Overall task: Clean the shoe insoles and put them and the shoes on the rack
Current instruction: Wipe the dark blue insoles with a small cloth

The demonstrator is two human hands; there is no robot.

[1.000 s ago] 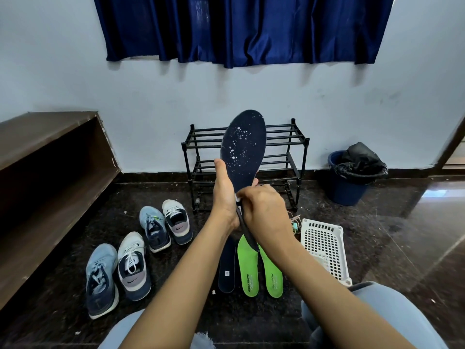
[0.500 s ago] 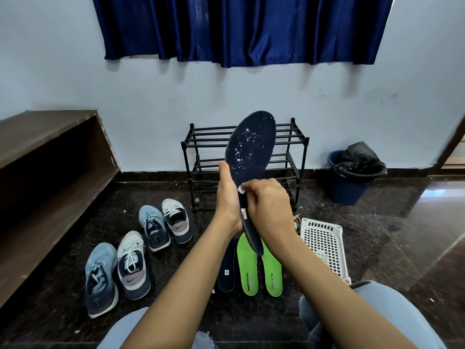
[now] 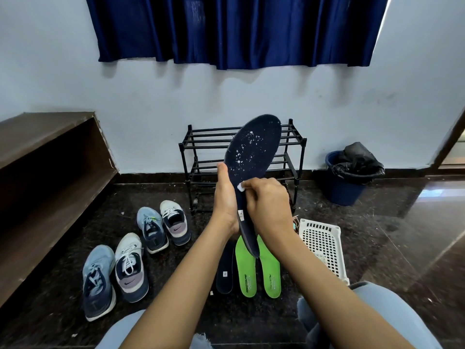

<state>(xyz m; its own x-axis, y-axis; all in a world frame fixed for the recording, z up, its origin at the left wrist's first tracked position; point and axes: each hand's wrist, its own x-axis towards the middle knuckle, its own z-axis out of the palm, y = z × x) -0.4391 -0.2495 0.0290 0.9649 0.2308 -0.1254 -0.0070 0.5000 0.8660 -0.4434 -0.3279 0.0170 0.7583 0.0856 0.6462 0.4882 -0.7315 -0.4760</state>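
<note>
1. At 6 o'clock, closest in, the person's knees in light blue jeans (image 3: 392, 313) flank two bare forearms.
2. Just beyond, on the black speckled stone floor (image 3: 402, 235), a second navy insole (image 3: 224, 270) lies flat beside two bright green foam insoles (image 3: 245, 268).
3. At 8 o'clock stand a light blue lace-up sneaker (image 3: 98, 280) and a white-and-navy lace-up sneaker (image 3: 130, 268). A like pair of sneakers (image 3: 163, 227) stands a little farther off.
4. At 4 o'clock sits a white perforated plastic basket (image 3: 324, 248).
5. In the centre, the left hand (image 3: 226, 197) clasps a dark navy foam insole (image 3: 254, 157) by its narrow middle. It is held upright, its toe leaning to 1 o'clock and its face flecked with white.
6. The right hand (image 3: 269, 205), fingers curled, pinches a small white pad (image 3: 240, 186) against that face.
7. At 12 o'clock behind, a black metal tiered shoe rack (image 3: 201, 147) stands against the pale wall.
8. At 3 o'clock is a dark blue bin with a black liner (image 3: 344, 182), and at 9 o'clock a brown wooden shelf (image 3: 45, 152).
9. High at 12 o'clock hangs a navy curtain (image 3: 226, 28).
</note>
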